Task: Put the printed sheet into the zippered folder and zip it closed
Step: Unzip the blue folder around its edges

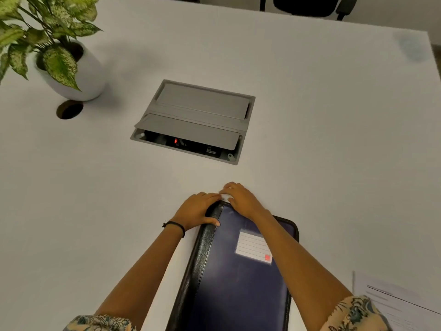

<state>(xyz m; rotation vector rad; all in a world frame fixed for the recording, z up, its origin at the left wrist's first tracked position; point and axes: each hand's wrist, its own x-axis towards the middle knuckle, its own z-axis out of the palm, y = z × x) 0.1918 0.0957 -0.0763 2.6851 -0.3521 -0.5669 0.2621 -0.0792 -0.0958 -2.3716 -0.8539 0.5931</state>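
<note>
A dark blue zippered folder (233,283) with black edging and a white label lies flat and closed on the table in front of me. My left hand (198,210) grips its far left corner, thumb on the black spine. My right hand (238,197) rests on the far edge at the same corner, fingertips pinched at something small, probably the zipper pull, which is mostly hidden. A printed sheet (403,304) lies on the table at the lower right, beside my right forearm and outside the folder.
A grey cable box (195,120) with its lid partly open is set into the white table (310,115) beyond the folder. A potted plant (69,65) stands far left, with a round cable hole (69,109) beside it. A black chair (310,5) stands past the far edge.
</note>
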